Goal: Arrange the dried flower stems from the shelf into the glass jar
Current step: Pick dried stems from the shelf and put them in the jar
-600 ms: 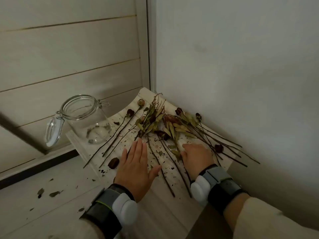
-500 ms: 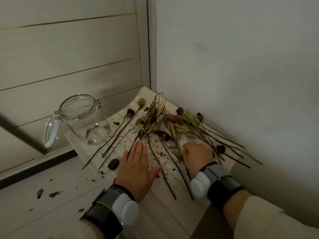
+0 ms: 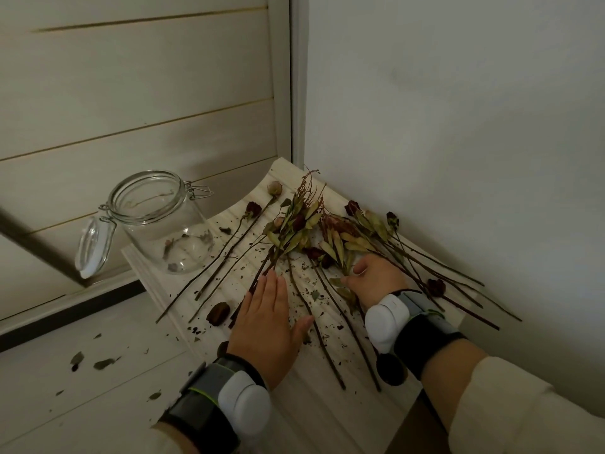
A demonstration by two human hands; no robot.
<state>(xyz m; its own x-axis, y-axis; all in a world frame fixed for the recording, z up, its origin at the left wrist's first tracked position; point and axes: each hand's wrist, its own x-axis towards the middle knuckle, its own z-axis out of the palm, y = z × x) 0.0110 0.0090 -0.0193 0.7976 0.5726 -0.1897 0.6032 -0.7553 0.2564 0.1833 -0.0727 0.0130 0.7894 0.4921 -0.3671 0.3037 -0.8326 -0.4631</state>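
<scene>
Head view: our left hand (image 3: 265, 326) stays flat, fingers straight, on the shelf (image 3: 327, 417). Our right hand (image 3: 376, 285) has crept forward, curling around dried flower stems (image 3: 294, 237) lying there. The glass jar (image 3: 160, 221) holds no stems, so gathering seems to be starting.

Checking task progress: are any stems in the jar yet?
No, the glass jar holds only a few leaf crumbs; the stems lie on the shelf.
</scene>
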